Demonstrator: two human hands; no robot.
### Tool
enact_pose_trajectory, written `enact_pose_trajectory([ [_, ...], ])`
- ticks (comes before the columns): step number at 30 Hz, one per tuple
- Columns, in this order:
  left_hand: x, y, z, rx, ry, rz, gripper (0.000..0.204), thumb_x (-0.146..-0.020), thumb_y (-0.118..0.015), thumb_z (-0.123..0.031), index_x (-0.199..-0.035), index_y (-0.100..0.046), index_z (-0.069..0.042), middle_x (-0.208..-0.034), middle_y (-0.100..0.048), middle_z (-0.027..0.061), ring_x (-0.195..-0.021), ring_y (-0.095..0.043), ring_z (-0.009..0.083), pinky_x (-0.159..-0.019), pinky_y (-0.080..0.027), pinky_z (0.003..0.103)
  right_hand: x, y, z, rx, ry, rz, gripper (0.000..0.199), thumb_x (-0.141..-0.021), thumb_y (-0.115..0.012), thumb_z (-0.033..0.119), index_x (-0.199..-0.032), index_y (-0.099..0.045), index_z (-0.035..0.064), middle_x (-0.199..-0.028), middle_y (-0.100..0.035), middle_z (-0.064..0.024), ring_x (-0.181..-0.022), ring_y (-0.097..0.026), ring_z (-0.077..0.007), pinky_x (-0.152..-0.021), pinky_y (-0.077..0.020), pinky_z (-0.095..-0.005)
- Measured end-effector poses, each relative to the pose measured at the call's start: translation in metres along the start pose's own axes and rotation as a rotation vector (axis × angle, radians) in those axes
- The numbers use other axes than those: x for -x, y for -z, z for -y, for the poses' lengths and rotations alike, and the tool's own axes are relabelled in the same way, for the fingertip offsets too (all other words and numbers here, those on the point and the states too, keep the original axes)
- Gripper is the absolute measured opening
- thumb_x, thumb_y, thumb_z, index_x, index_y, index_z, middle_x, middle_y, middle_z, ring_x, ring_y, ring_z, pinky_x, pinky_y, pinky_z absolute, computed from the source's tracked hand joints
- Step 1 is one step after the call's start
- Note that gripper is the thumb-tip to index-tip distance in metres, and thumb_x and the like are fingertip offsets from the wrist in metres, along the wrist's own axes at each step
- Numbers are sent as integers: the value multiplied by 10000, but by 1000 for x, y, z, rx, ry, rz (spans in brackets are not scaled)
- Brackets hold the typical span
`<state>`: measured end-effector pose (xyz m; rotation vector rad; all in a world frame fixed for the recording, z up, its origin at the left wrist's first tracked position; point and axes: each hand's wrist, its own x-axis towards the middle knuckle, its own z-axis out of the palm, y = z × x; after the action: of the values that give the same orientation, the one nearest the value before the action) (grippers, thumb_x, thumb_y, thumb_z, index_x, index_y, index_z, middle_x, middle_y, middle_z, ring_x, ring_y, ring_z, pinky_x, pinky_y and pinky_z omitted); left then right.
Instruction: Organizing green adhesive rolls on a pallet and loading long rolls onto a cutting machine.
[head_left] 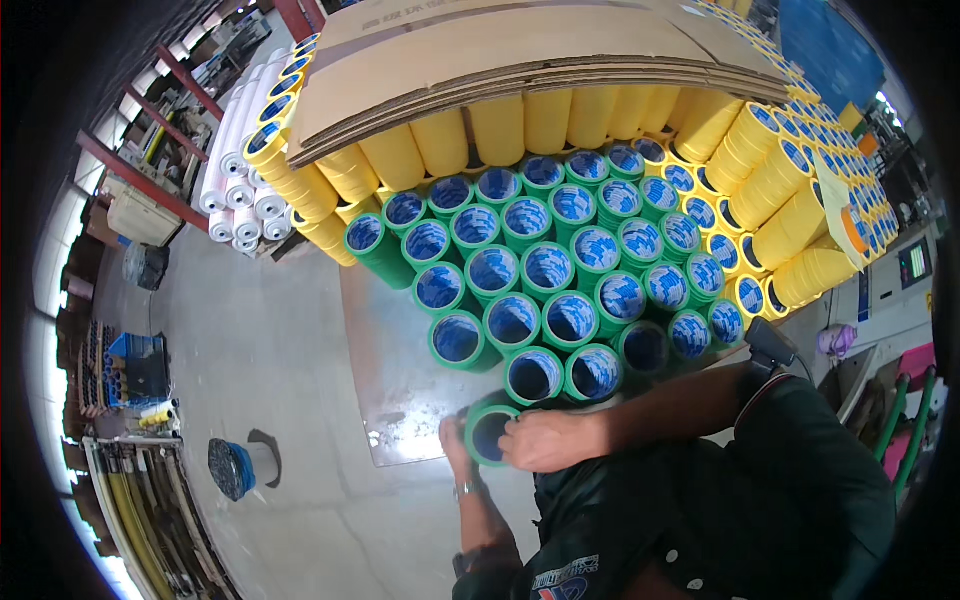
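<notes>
Both hands are on one green roll [488, 432] at the front edge of the board [400, 400]: the right hand [545, 440] lies over its rim with fingers curled around it, and the left hand [458, 440] clasps its far side, fingers mostly hidden. Just behind it stand the other green rolls [545, 268], some thirty upright in tight rows, too packed for an exact count. Yellow rolls [770, 180] stack behind and right under cardboard sheets [520, 50], white rolls [235, 150] to the left.
</notes>
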<state>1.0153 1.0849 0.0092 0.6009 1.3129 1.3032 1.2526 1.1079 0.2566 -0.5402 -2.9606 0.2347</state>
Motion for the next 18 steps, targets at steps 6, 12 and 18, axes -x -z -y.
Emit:
enact_pose_trajectory([
  [6,82,-37,-122,-3,-254,-190,367,-1024,-438,-358,-1017,-589,-23,-933,-597,59,-835,-568,141,-713,-497,289,5,115,-14,-141,30,-197,92,-797,-594,164,-816,-600,74,-826,-559,-49,-811,-566,-211,-655,-453,-335],
  [12,71,-110,-218,-101,-369,-30,359,-986,-491,-316,-1103,-580,11,-1015,-591,85,-927,-582,171,-837,-479,318,56,211,-37,-28,26,-432,105,-769,-610,174,-801,-579,78,-808,-537,-40,-800,-550,-210,-612,-442,-321],
  [18,-21,-302,-203,14,-245,477,334,-951,-509,-181,-1231,-573,-11,-1195,-590,59,-1042,-551,145,-884,-436,276,147,248,-116,250,-334,-415,196,-709,-660,146,-895,-613,107,-868,-564,-61,-828,-569,-255,-704,-502,-366],
])
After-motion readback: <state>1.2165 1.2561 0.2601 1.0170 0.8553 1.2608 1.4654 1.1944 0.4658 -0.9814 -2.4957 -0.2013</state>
